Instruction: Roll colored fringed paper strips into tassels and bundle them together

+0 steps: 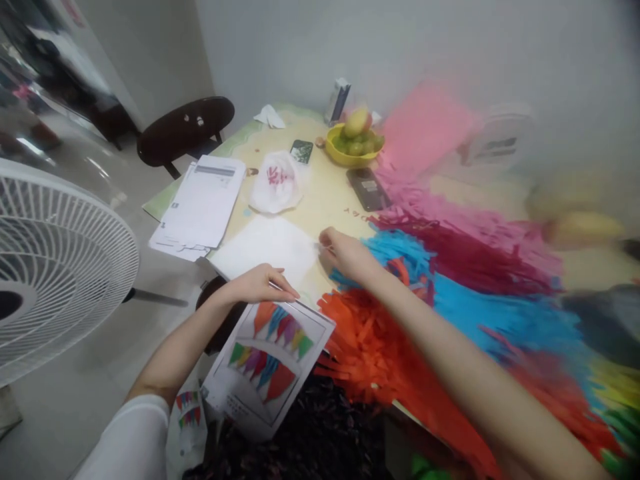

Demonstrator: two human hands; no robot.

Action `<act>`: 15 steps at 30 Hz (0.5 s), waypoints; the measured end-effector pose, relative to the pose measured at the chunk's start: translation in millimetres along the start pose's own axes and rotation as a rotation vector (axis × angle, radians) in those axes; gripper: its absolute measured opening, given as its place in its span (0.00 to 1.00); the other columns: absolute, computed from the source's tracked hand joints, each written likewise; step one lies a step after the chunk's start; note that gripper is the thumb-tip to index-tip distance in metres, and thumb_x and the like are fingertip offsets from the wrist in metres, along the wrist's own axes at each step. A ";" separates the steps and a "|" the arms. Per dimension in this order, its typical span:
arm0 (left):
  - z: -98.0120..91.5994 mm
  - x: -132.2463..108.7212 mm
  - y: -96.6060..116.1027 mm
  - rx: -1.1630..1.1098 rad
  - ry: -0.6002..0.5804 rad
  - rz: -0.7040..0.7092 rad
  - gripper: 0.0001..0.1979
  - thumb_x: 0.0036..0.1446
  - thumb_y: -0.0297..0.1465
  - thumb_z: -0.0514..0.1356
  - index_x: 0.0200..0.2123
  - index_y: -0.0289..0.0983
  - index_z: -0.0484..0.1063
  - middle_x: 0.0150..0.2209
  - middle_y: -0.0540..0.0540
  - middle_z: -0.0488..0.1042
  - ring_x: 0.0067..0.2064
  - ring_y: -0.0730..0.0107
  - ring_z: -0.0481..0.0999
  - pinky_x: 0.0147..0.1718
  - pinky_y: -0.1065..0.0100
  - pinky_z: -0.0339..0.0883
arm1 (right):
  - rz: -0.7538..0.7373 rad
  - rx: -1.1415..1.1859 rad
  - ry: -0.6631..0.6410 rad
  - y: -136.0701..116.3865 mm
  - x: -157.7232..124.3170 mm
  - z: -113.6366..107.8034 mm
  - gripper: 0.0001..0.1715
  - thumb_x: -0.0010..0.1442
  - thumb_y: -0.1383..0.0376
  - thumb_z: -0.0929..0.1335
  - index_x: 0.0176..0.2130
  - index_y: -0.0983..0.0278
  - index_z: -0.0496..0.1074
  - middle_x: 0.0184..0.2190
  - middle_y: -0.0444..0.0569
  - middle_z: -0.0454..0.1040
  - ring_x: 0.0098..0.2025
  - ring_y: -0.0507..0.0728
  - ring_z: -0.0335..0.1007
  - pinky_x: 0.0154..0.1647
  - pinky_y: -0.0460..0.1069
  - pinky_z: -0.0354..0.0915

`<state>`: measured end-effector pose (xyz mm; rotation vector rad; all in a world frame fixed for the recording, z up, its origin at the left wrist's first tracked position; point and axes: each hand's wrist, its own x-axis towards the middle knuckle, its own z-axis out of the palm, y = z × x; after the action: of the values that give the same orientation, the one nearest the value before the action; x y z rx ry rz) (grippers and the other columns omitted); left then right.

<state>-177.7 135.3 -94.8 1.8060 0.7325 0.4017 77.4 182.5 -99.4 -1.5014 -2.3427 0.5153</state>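
My left hand [263, 285] grips the upper edge of a printed sheet [273, 363] with a picture of colourful pennant bunting. The sheet hangs tilted over the table's front edge, above my lap. My right hand [345, 253] is closed in a pinch beside the right corner of a blank white sheet [270, 248] on the table. Whatever its fingertips may hold is too small to make out. Under and beside my right forearm lie heaps of fringed paper in orange [380, 347], blue [500, 313], dark red [480, 260] and pink [465, 207].
A big white fan [65, 267] stands close on the left. Printed papers [200, 203] overhang the table's left edge. Farther back are a white plastic bag [277, 183], two phones [369, 189], a yellow fruit bowl [350, 157] and a small box [338, 100]. A dark stool [185, 130] stands beyond.
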 end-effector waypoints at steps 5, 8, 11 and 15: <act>3.4 12.1 -31.8 -0.054 0.021 -0.030 0.12 0.53 0.40 0.67 0.35 0.38 0.83 0.36 0.45 0.83 0.39 0.66 0.82 0.68 0.50 0.47 | -0.109 -0.010 -0.084 11.2 19.1 22.1 0.15 0.61 0.74 0.62 0.49 0.67 0.66 0.46 0.61 0.75 0.44 0.60 0.73 0.44 0.50 0.66; 4.3 11.3 -37.3 -0.034 0.028 -0.007 0.11 0.54 0.40 0.66 0.36 0.38 0.83 0.35 0.47 0.83 0.35 0.69 0.82 0.67 0.52 0.49 | -0.165 -0.023 -0.105 19.1 16.0 26.8 0.17 0.61 0.75 0.61 0.49 0.67 0.66 0.47 0.61 0.74 0.48 0.60 0.72 0.48 0.52 0.66; 3.3 12.7 -37.3 -0.030 0.033 0.010 0.10 0.55 0.39 0.66 0.35 0.39 0.83 0.35 0.48 0.84 0.33 0.70 0.81 0.66 0.53 0.52 | -0.232 -0.053 -0.091 25.9 15.1 28.2 0.18 0.61 0.76 0.60 0.50 0.67 0.66 0.47 0.60 0.74 0.51 0.62 0.71 0.51 0.54 0.67; 1.0 16.1 -34.3 -0.047 0.022 -0.016 0.09 0.55 0.37 0.66 0.35 0.39 0.82 0.35 0.48 0.84 0.33 0.70 0.81 0.65 0.54 0.54 | -0.286 -0.090 -0.084 24.5 17.4 25.5 0.17 0.63 0.75 0.58 0.49 0.68 0.67 0.46 0.60 0.73 0.51 0.63 0.70 0.53 0.54 0.67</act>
<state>-174.8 152.5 -128.5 1.7529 0.7462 0.4250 78.8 204.4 -132.1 -1.1698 -2.6195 0.4120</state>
